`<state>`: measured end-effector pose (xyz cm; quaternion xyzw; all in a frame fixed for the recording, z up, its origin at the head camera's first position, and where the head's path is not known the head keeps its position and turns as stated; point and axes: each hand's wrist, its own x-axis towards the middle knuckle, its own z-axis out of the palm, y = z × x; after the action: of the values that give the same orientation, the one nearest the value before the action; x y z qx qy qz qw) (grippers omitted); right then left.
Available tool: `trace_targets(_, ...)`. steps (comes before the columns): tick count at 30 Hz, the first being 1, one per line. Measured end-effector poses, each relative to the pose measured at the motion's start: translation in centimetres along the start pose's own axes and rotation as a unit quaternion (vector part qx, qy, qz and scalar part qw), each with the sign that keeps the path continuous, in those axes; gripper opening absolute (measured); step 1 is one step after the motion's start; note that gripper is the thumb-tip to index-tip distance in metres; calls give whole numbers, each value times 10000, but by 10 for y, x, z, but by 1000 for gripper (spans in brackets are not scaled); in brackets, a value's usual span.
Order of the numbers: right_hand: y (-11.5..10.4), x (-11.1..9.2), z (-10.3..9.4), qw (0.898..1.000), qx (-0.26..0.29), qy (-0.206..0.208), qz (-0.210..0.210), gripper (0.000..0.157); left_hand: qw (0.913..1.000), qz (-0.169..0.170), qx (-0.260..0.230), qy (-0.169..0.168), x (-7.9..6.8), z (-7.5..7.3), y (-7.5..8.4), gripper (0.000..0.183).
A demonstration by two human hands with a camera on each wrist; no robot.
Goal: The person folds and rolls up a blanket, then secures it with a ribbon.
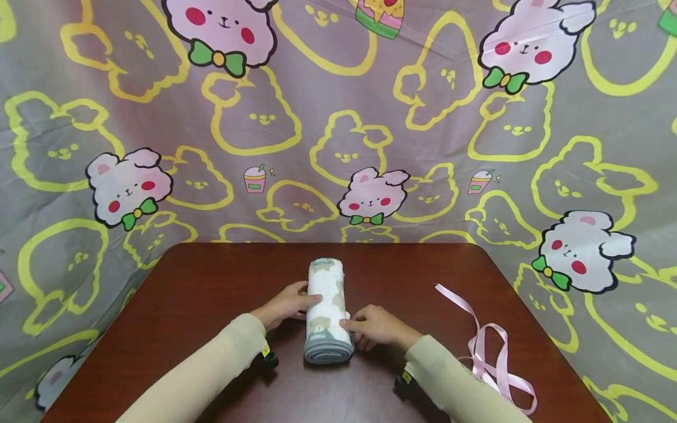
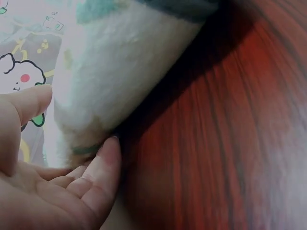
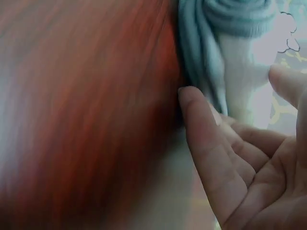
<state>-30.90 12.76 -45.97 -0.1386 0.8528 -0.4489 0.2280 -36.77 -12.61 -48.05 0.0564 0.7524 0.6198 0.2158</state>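
Note:
A rolled-up white towel (image 1: 329, 299) with brown bear prints and a grey-green border lies lengthwise on the table, its spiral end towards me. My left hand (image 1: 288, 302) grips its left side, thumb over the top and fingers low along the side. In the left wrist view the fingertips (image 2: 109, 151) tuck in at the towel's lower edge by the tabletop. My right hand (image 1: 378, 326) holds the right side near the close end, thumb on top. The right wrist view has its fingers (image 3: 199, 112) bent at the base of the roll, beside the grey-green layers (image 3: 199, 48).
A loosely looped pink ribbon (image 1: 497, 352) lies on the right part of the brown wooden table (image 1: 222, 276). Behind and around the table hangs a cloth (image 1: 296, 135) printed with cartoon animals. My right forearm reaches in close beside the ribbon.

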Motion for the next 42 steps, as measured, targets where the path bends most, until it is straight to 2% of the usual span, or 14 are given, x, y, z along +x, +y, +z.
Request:
trace_targets(6,12,-13,-37,9971,-700,-15,-291,32,9988,11,459,141,-10,-8,6,55)
trace_targets(8,16,-17,-49,9967,-752,50,-299,30,9979,32,617,205,-15,-10,9,47)
trace_targets(13,27,-31,-78,9956,-838,356,-211,29,9957,66,884,284,-23,-16,18,29)
trace_targets(15,33,-35,-89,9928,-1060,533,-184,26,9949,102,958,287,-25,-18,21,25)
trace_targets(18,43,-41,-103,9824,-1643,870,-184,19,9936,228,1061,315,-24,-18,25,21)
trace_targets(22,60,-46,-120,9601,-2409,1419,43,12,9928,377,1099,289,-23,-17,30,18)
trace_targets(24,68,-50,-127,9512,-2600,1648,233,13,9926,446,1108,206,-21,-17,32,17)
trace_targets(26,74,-53,-135,9421,-2769,1873,241,15,9924,507,1108,141,-20,-17,36,16)
trace_targets(29,80,-59,-146,9226,-3124,2238,330,15,9911,630,1168,85,-17,-17,44,15)
trace_targets(32,83,-64,-156,9068,-3388,2432,617,19,9899,727,1214,60,-15,-17,54,15)
trace_targets(35,88,-68,-162,9039,-3435,2323,1050,24,9885,818,1270,-42,-15,-15,63,15)
trace_targets(37,91,-70,-163,9045,-3441,2216,1198,24,9874,890,1304,-128,-15,-10,66,16)
trace_targets(40,93,-72,-161,9065,-3432,2142,1205,18,9843,1033,1410,-237,-15,0,69,15)
trace_targets(42,94,-72,-159,9043,-3486,2203,1109,14,9822,1130,1473,-283,-13,8,70,14)
